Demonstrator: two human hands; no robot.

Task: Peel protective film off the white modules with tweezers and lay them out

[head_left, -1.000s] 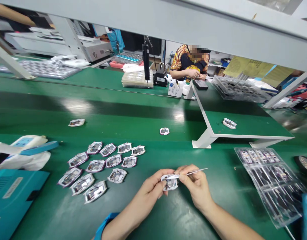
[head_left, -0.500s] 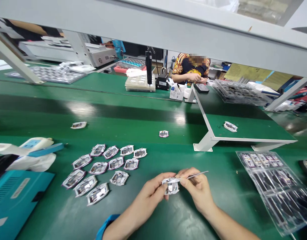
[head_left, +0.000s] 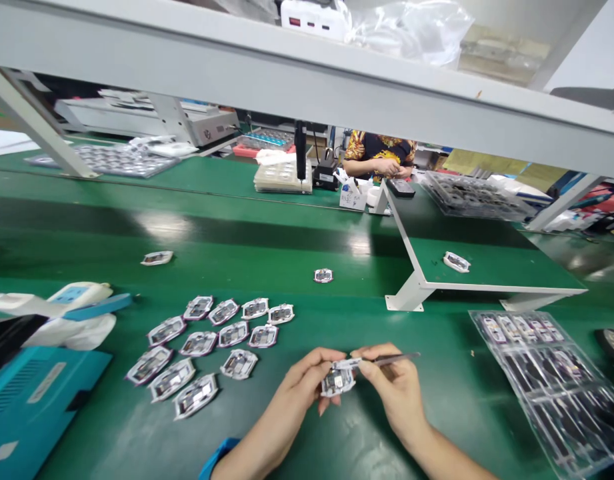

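Part is pinched in the left hand just above the bench, while the right hand grips tweezers touching its top edge.

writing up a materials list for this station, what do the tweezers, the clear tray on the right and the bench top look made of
Tweezers in the right hand: likely bare metal, thin, grey and glinting.
Clear tray: probably thin moulded plastic, see-through with glossy highlights and formed pockets.
Bench top: a smooth green mat, maybe rubber or vinyl, semi-gloss since lights reflect off it.
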